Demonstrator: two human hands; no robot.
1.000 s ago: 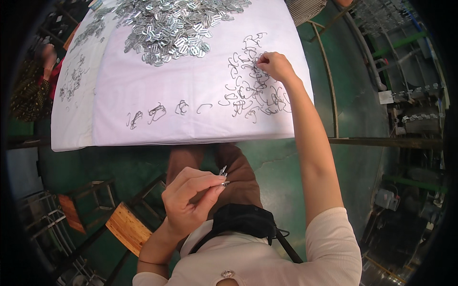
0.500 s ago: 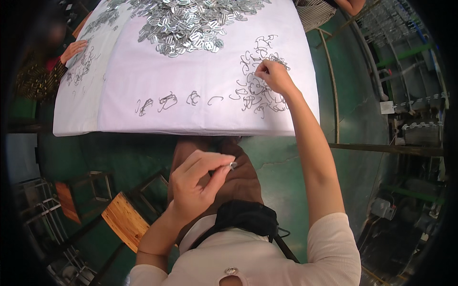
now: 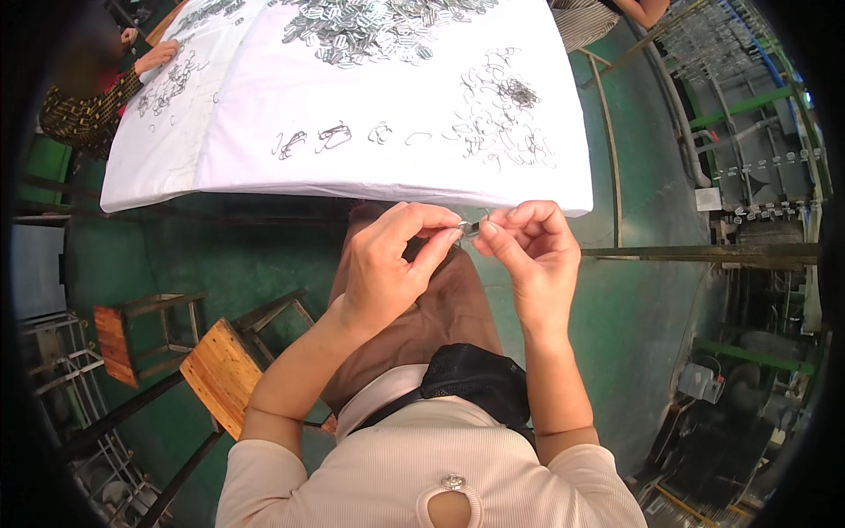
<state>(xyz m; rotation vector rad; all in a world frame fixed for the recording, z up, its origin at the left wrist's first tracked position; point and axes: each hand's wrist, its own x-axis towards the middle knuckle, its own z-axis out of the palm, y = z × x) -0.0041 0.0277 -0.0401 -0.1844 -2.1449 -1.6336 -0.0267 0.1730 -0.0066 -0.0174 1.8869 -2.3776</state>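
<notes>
My left hand (image 3: pixel 380 264) pinches a small silver metal piece (image 3: pixel 465 226) between thumb and fingertips, just off the table's near edge. Touching or nearly touching it is my right hand (image 3: pixel 539 264), its thumb and fingers closed on a thin curved wire hook (image 3: pixel 486 214). Most of both parts hides behind the fingertips, so I cannot tell whether they are joined. On the white-covered table (image 3: pixel 343 172), a loose spread of dark wire hooks (image 3: pixel 493 114) lies to the right. Small clusters of hooks (image 3: pixel 334 134) form a row near the front edge.
A large heap of slotted silver metal buckles (image 3: pixel 370 31) covers the table's far middle. At the left, a co-worker's hand (image 3: pixel 157 55) rests by more hooks (image 3: pixel 165 88). Another person's arm (image 3: pixel 647 11) shows at far right. Wooden stools (image 3: pixel 220 374) stand at lower left; racks (image 3: pixel 748 114) line the right.
My right hand has left the hooks on the table and come back to meet my left, with a wire hook in it. My left hand has risen slightly. The view has shifted.
</notes>
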